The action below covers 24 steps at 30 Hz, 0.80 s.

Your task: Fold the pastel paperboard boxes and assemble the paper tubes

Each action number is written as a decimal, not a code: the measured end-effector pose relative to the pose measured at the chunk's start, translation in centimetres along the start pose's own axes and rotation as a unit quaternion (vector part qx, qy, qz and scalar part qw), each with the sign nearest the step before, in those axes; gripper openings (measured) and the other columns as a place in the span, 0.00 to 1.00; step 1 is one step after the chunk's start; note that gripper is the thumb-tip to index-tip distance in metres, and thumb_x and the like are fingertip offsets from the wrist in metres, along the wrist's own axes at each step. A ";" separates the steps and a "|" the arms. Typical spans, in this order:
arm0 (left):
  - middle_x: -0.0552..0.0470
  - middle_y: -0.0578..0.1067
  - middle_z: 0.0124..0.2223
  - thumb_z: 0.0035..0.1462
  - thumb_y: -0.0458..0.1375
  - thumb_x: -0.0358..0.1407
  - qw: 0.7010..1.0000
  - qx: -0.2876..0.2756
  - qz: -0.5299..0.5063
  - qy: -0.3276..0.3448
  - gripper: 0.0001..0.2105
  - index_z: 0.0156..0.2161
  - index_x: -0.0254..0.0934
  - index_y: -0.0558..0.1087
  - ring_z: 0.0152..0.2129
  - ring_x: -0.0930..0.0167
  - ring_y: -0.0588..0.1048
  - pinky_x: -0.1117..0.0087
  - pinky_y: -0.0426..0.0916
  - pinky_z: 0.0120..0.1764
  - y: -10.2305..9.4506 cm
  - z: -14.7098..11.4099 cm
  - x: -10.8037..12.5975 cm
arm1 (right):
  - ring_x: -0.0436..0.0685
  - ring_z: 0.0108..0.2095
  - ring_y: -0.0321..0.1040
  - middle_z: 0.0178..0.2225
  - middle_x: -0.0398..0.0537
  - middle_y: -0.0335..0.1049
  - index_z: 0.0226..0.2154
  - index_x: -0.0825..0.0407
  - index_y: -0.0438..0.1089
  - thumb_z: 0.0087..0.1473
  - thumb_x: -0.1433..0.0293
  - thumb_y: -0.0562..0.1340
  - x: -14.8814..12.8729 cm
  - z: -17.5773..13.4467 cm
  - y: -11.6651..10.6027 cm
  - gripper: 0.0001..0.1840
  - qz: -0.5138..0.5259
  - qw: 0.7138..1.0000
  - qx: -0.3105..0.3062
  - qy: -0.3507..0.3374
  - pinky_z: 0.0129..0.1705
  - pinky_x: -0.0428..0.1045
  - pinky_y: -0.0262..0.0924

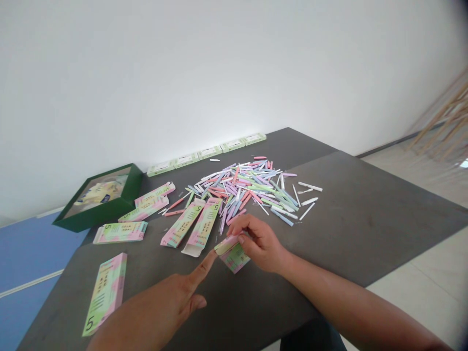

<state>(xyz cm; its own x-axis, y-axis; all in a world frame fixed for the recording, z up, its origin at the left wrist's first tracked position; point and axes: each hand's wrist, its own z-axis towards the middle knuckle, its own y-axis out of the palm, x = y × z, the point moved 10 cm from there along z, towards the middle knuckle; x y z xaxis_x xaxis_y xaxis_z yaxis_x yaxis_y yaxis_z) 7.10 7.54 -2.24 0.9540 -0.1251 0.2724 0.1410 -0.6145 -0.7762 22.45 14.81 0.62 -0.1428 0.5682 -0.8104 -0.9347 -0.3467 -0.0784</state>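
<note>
Near the front of the table, my right hand (258, 243) grips a pink and green pen box (236, 257) between thumb and fingers. My left hand (185, 295) reaches in from the left, its index finger stretched to the near end of that box and its thumb apart; it holds nothing. Just beyond lie two similar pen boxes (204, 224), one with its white end flap folded out. A large heap of pastel pens and pen parts (244, 187) spreads behind my hands. Whether anything is inside the held box is hidden.
Several more pink and green boxes (106, 290) lie on the left of the dark table (347, 209). A green open box (126, 200) with plastic-wrapped contents stands at the left edge. Along the wall runs a row of green-edged flat boxes (210, 152).
</note>
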 end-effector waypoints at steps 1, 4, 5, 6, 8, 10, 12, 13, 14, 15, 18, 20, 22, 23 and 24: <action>0.48 0.76 0.42 0.60 0.44 0.41 1.000 0.002 0.000 0.002 0.27 0.64 0.49 0.44 0.34 0.62 0.76 0.65 0.65 0.36 0.0 0.0 0.0 | 0.54 0.36 0.65 0.33 0.48 0.67 0.34 0.51 0.61 0.51 0.77 0.54 -0.1 0.0 0.0 0.07 0.002 1.000 0.000 0.000 0.38 0.49 0.61; 0.48 0.74 0.47 0.60 0.45 0.40 1.000 0.003 -0.001 0.004 0.26 0.63 0.50 0.48 0.38 0.62 0.75 0.64 0.65 0.41 -0.1 -0.1 -0.3 | 0.53 0.36 0.64 0.33 0.47 0.66 0.34 0.51 0.61 0.50 0.78 0.54 -0.2 0.1 0.0 0.08 0.012 1.000 0.003 0.001 0.38 0.50 0.61; 0.48 0.73 0.49 0.60 0.44 0.40 1.000 0.004 -0.001 0.002 0.26 0.63 0.51 0.48 0.38 0.62 0.75 0.63 0.64 0.42 -0.1 -0.1 -0.5 | 0.53 0.36 0.64 0.33 0.47 0.66 0.33 0.51 0.62 0.50 0.78 0.53 -0.2 0.1 0.1 0.08 0.016 1.000 0.003 0.002 0.38 0.50 0.61; 0.48 0.73 0.50 0.60 0.44 0.41 1.000 0.006 0.000 0.000 0.25 0.63 0.51 0.49 0.39 0.62 0.75 0.62 0.64 0.43 -0.1 -0.1 -0.7 | 0.53 0.35 0.64 0.33 0.47 0.66 0.33 0.51 0.62 0.50 0.78 0.53 -0.2 0.1 0.1 0.08 0.020 1.000 0.002 0.003 0.38 0.50 0.61; 0.48 0.72 0.51 0.61 0.45 0.42 1.000 0.011 -0.002 0.000 0.25 0.63 0.52 0.49 0.39 0.62 0.75 0.62 0.64 0.44 -0.2 -0.2 -1.1 | 0.53 0.35 0.65 0.32 0.47 0.67 0.33 0.51 0.63 0.50 0.78 0.53 -0.2 0.2 0.1 0.08 0.026 1.000 0.000 0.005 0.38 0.49 0.61; 0.48 0.72 0.51 0.61 0.45 0.43 1.000 0.019 -0.008 0.006 0.25 0.63 0.51 0.49 0.39 0.62 0.75 0.63 0.64 0.45 -0.4 -0.3 -1.3 | 0.53 0.36 0.65 0.32 0.47 0.67 0.32 0.51 0.63 0.51 0.78 0.53 -0.1 0.2 0.0 0.08 0.032 0.999 0.001 0.007 0.38 0.49 0.61; 0.48 0.72 0.52 0.61 0.45 0.44 1.000 0.026 -0.011 -0.002 0.27 0.64 0.50 0.46 0.40 0.62 0.75 0.63 0.64 0.44 -0.6 -0.4 -1.7 | 0.53 0.36 0.65 0.32 0.46 0.67 0.32 0.51 0.63 0.51 0.78 0.53 0.1 0.3 -0.4 0.07 0.041 0.999 0.009 0.011 0.38 0.49 0.61; 0.47 0.72 0.52 0.60 0.45 0.44 0.999 0.028 -0.011 -0.011 0.28 0.64 0.49 0.44 0.41 0.61 0.74 0.63 0.65 0.44 -0.7 -0.5 -1.9 | 0.53 0.36 0.65 0.32 0.46 0.67 0.31 0.51 0.63 0.51 0.78 0.53 0.2 0.4 -0.6 0.07 0.044 0.999 0.016 0.013 0.38 0.49 0.61; 0.47 0.72 0.52 0.60 0.45 0.45 0.999 0.028 -0.008 -0.020 0.29 0.65 0.48 0.42 0.42 0.60 0.74 0.63 0.65 0.43 -0.8 -0.5 -2.1 | 0.53 0.36 0.65 0.32 0.46 0.67 0.31 0.51 0.62 0.51 0.78 0.53 0.4 0.4 -0.8 0.07 0.046 0.999 0.023 0.015 0.38 0.49 0.61; 0.46 0.72 0.51 0.60 0.46 0.45 0.999 0.028 -0.006 -0.026 0.31 0.65 0.47 0.40 0.43 0.60 0.74 0.63 0.65 0.43 -0.9 -0.6 -2.2 | 0.54 0.36 0.65 0.32 0.47 0.67 0.31 0.51 0.62 0.51 0.78 0.53 0.5 0.4 -1.0 0.07 0.047 0.998 0.029 0.016 0.37 0.49 0.61; 0.45 0.73 0.51 0.60 0.45 0.45 0.999 0.022 0.000 -0.031 0.31 0.65 0.45 0.39 0.44 0.58 0.72 0.62 0.65 0.43 -0.9 -0.8 -2.2 | 0.54 0.36 0.65 0.32 0.47 0.66 0.32 0.51 0.62 0.51 0.78 0.52 0.4 0.4 -1.1 0.08 0.040 0.999 0.030 0.003 0.38 0.50 0.61; 0.44 0.73 0.50 0.60 0.44 0.45 0.999 0.021 0.000 -0.036 0.31 0.65 0.44 0.39 0.44 0.58 0.73 0.61 0.65 0.43 -0.8 -0.9 -2.2 | 0.54 0.37 0.65 0.33 0.47 0.66 0.32 0.51 0.62 0.52 0.77 0.52 0.0 0.4 -0.9 0.07 0.023 0.999 0.017 -0.018 0.39 0.51 0.61; 0.44 0.74 0.49 0.60 0.44 0.45 0.999 0.019 -0.003 -0.035 0.31 0.65 0.44 0.40 0.43 0.58 0.73 0.62 0.65 0.43 -0.7 -1.0 -2.2 | 0.54 0.38 0.65 0.33 0.48 0.66 0.33 0.50 0.62 0.53 0.76 0.53 -0.6 0.3 -0.5 0.06 0.000 0.999 -0.003 -0.047 0.40 0.51 0.62; 0.45 0.74 0.48 0.60 0.45 0.45 0.999 0.021 -0.006 -0.029 0.31 0.65 0.44 0.40 0.44 0.58 0.73 0.62 0.65 0.43 -0.6 -0.9 -2.2 | 0.54 0.38 0.65 0.34 0.48 0.67 0.34 0.50 0.63 0.54 0.76 0.52 -1.0 0.3 -0.4 0.06 -0.011 0.998 -0.013 -0.063 0.41 0.52 0.62; 0.45 0.74 0.49 0.60 0.46 0.44 0.999 0.024 -0.010 -0.022 0.31 0.65 0.44 0.40 0.45 0.59 0.72 0.63 0.65 0.43 -0.7 -0.9 -2.1 | 0.54 0.39 0.65 0.35 0.49 0.67 0.35 0.50 0.63 0.55 0.75 0.52 -1.3 0.3 -0.2 0.07 -0.021 0.996 -0.024 -0.078 0.42 0.52 0.62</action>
<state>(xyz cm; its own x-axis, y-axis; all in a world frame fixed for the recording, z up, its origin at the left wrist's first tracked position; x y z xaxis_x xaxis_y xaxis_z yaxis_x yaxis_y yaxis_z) 4.78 7.50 -1.75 0.9614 -0.0791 0.2634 0.1712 -0.5775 -0.7983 22.75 14.33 1.89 -0.1556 0.6903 -0.7066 -0.9251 -0.3526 -0.1408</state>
